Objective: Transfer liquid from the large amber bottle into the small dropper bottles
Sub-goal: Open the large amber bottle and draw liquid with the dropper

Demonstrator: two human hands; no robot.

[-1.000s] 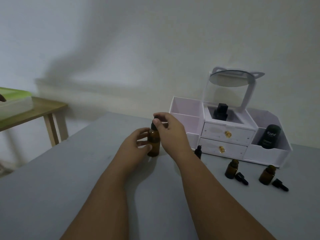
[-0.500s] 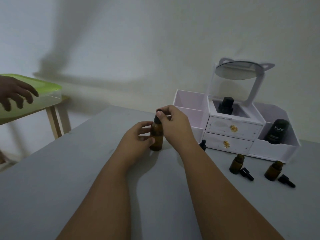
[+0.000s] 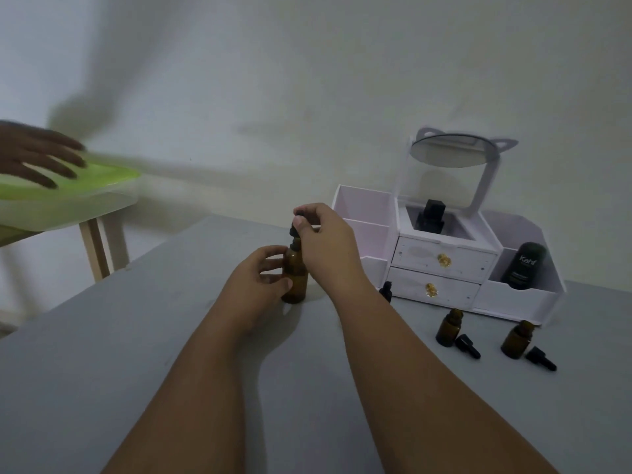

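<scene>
A flat grey table (image 3: 136,354) fills the lower part of the frame, with a plain pale wall behind it. Just left of the frame's centre, a large amber glass bottle (image 3: 294,278) stands upright on the table. The left hand (image 3: 254,285) is curled round the bottle's body from the left, thumb and fingers wrapped against the glass. The right hand (image 3: 328,248) reaches in from the right and pinches the black dropper cap (image 3: 294,230) at the bottle's top between thumb and fingertips. Whether the cap is free of the neck cannot be told.

At centre right stands a white plastic organiser with two gold-knobbed drawers and a round mirror on top (image 3: 441,268). Its middle compartment holds a black square-topped bottle (image 3: 431,217), and its right compartment holds a dark bottle labelled Kahf (image 3: 523,266). A small black object (image 3: 386,290) sits just beside the right wrist, in front of the lower drawer.

In front of the organiser, at the right of the frame, two small amber dropper bottles (image 3: 448,328) (image 3: 517,340) stand uncapped. A black dropper top (image 3: 469,346) (image 3: 540,359) lies on the table beside each.

At the left edge, another person's hand (image 3: 37,155) rests with spread fingers on the green lid of a clear plastic box (image 3: 85,179), which sits on a pale wooden side table (image 3: 99,244).
</scene>
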